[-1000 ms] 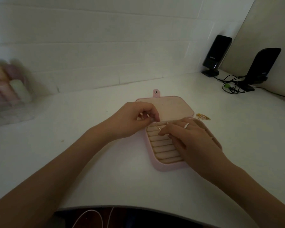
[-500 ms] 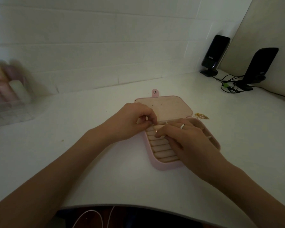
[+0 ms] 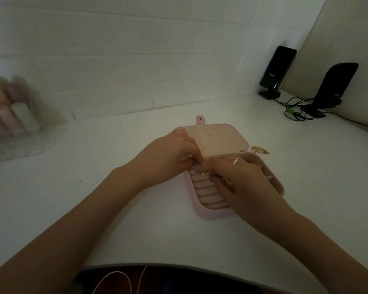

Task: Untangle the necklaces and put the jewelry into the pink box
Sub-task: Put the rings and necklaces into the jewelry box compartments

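White tiled wall and a white desk (image 3: 119, 209) frame the scene, with two black speakers (image 3: 278, 71) and their cables off in the far right corner and a blurred clear organizer of coloured tubes (image 3: 9, 117) at the far left. Near the middle of the desk lies the pink box (image 3: 208, 214), its lid folded back flat away from the person, its long axis running from the near-left corner toward the far right.

What matters is at the far end of the ring rolls (image 3: 208, 193) — the padded ridges filling the box's left half. Both hands meet there. A small gold piece (image 3: 204, 174) sits right on the first rolls, directly under the fingertips, too small to name. The left hand (image 3: 168, 158) comes in from the left with its fingers curled tight, tips pinched together at the box's edge; whether they actually grip the piece I cannot tell. The right hand (image 3: 240, 179), wearing a pale ring, lies across the box's right compartments, its forefinger stretched toward the same spot and its lower fingers curled around something thin and pale — likely chain.

More gold jewelry (image 3: 260, 150) waits on the desk just beyond the box's far right corner, nearer the right hand. So the task looks only partly done.
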### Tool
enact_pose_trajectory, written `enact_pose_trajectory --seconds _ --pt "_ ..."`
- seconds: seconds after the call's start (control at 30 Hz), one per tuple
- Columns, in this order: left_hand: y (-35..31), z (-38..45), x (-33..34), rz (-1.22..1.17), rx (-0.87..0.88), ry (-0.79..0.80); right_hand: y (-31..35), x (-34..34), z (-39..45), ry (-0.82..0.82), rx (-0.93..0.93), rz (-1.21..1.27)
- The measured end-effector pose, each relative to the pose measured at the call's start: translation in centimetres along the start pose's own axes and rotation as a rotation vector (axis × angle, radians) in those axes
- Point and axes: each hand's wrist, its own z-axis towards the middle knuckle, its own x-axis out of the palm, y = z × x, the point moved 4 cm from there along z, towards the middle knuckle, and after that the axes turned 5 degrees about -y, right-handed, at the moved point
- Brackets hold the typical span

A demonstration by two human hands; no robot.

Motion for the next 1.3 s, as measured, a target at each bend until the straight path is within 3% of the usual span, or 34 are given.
enact_pose_trajectory --seconds 0.3,0.63,1.3 --pt "0.3 -0.1 -0.4 -0.041 -0.078 0.102 -0.1 -0.6 0.0 -0.037 -0.004 -0.071" --pt "0.0 -0.1 -1.3 -0.083 -0.114 0.075 -1.4 -0.1 0.2 0.045 0.275 0.232" --pt "0.0 0.1 -0.4 0.068 0.038 -0.011 -1.0 -0.5 0.2 -0.003 0.313 0.295"
